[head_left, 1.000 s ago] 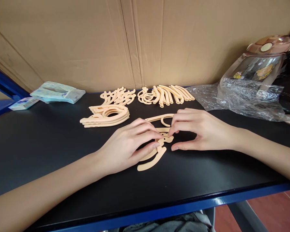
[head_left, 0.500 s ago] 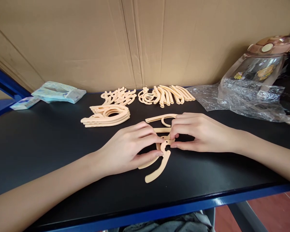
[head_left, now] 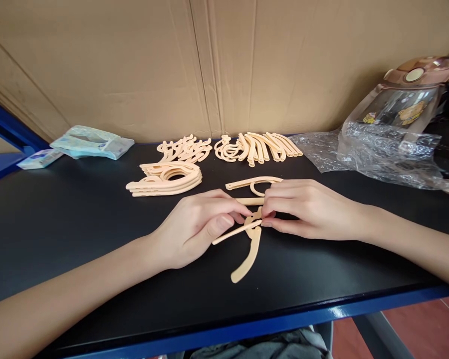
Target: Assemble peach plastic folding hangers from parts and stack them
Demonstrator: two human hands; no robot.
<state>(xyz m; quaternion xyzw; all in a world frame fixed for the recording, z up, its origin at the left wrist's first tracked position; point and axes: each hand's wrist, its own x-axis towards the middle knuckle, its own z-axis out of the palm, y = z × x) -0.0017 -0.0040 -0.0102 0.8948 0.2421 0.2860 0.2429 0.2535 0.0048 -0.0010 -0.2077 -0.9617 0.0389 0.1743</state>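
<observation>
Head view puts your two hands close together over the middle of the black table [head_left: 153, 299], with the cream parts between them. Your right hand [head_left: 267, 214] has thumb and forefinger pinched on those parts, at the right end of a thin strip [head_left: 232, 234] that slants down to the near left; exactly which part is pinched is hidden. Your left hand [head_left: 241, 218] has its fingers curled by the same spot, thumb just above the strip; you can't tell from here whether it grips or only touches. A curved arm [head_left: 248, 257] extends toward your near side. Just beyond your fingers lie a straight bar [head_left: 249, 201] and, farther, a folded piece [head_left: 250, 182]. Far left of your hands sits a neat stack [head_left: 168, 188]; a clear plastic bag [head_left: 381, 154] lies far right.
</observation>
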